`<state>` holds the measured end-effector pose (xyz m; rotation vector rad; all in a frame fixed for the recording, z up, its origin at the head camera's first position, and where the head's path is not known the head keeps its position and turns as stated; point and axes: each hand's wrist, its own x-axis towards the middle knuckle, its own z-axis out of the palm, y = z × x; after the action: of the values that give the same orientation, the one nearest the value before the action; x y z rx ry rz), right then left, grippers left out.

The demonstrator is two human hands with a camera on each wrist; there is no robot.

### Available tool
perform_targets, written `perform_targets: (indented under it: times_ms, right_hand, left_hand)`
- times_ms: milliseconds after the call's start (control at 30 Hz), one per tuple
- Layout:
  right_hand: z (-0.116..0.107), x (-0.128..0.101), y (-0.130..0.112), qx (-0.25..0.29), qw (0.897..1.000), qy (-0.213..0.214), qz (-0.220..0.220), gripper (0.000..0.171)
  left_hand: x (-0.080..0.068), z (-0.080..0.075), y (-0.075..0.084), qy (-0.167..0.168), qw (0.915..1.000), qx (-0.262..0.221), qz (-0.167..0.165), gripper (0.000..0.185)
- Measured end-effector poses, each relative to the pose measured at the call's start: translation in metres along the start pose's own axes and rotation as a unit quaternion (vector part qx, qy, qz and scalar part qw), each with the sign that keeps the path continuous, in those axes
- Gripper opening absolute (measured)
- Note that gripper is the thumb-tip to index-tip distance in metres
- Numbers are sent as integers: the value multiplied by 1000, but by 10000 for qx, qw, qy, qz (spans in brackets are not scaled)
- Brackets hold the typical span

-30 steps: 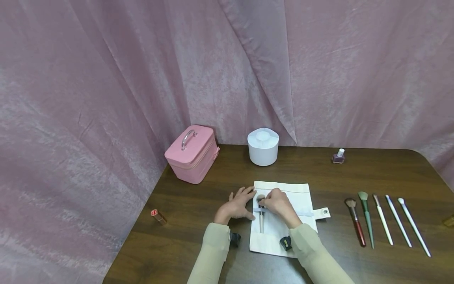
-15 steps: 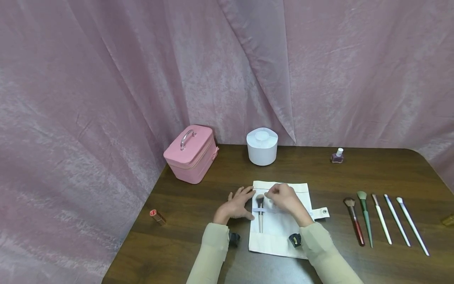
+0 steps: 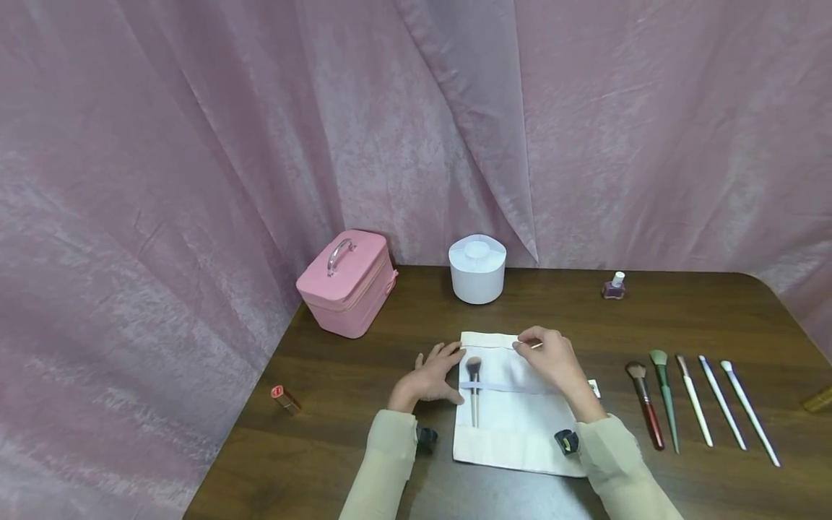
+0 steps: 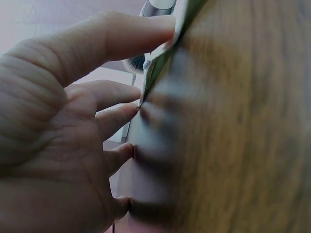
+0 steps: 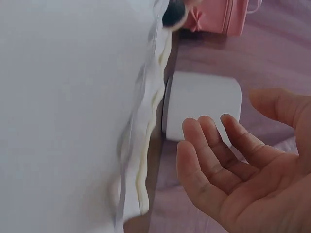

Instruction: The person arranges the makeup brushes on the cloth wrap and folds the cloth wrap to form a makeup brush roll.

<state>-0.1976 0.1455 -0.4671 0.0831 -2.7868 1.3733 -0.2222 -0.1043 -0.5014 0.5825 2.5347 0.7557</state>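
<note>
A white cloth brush roll [image 3: 513, 426] lies unfolded on the table. One makeup brush [image 3: 474, 375], with dark bristles and a pale handle, lies under the strap along its left side. My left hand [image 3: 431, 377] rests spread at the roll's left edge. In the left wrist view the thumb [image 4: 141, 36] touches that edge, and the fingertips meet the wooden table. My right hand [image 3: 552, 359] hovers over the roll's upper right part. Its fingers are loosely bent, and the right wrist view shows nothing between thumb and fingertips [image 5: 187, 153].
Several makeup brushes [image 3: 692, 401] lie in a row to the right. A pink case [image 3: 344, 285], a white round container [image 3: 477, 271] and a nail polish bottle [image 3: 614, 287] stand at the back. A lipstick [image 3: 286, 399] is at left, a gold object [image 3: 819, 401] at far right.
My right hand has left the brush under the strap and moved right across the roll, toward its upper right. My left hand stays at the left edge.
</note>
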Motion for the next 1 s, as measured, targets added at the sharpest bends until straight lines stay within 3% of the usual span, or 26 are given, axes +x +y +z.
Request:
perform_targets:
  times_ms: [600, 1000]
  right_hand:
    - [-56, -18, 33, -711, 9966, 223, 360, 34]
    - [-87, -36, 57, -1757, 9800, 511, 786, 40]
  left_hand:
    - [0, 1, -2, 27, 10000, 0, -20, 92]
    - [0, 0, -1, -4, 10000, -45, 20, 92]
